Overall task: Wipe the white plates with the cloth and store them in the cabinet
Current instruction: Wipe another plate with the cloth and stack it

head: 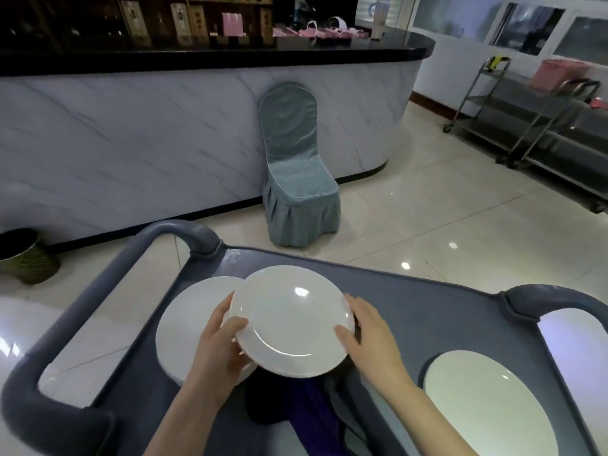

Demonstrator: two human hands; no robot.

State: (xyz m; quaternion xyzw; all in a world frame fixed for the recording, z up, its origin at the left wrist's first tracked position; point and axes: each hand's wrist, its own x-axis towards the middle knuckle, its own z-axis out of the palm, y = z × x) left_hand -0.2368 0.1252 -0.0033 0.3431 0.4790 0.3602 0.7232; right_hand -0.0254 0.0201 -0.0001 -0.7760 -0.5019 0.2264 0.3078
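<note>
Holding a round white glazed plate [289, 320] roughly level above the grey plastic service cart [411, 311], the person has it clasped at opposite edges. The left hand [220, 343] grips the left rim, thumb on top and fingers beneath; the right hand [368, 334] holds the right rim, thumb laid on the face. What matters from where I stand is the crumpled dark purple-and-black cloth [309, 413]. It lies on the cart below the plate's near edge, between the two forearms and back toward the person's body, about equally near either wrist. Either hand would likely have to let go and drop down and inward to fetch it. A second white plate [184, 327] sits left, partly overlapped; a third white plate [483, 406] rests well apart to the right.
</note>
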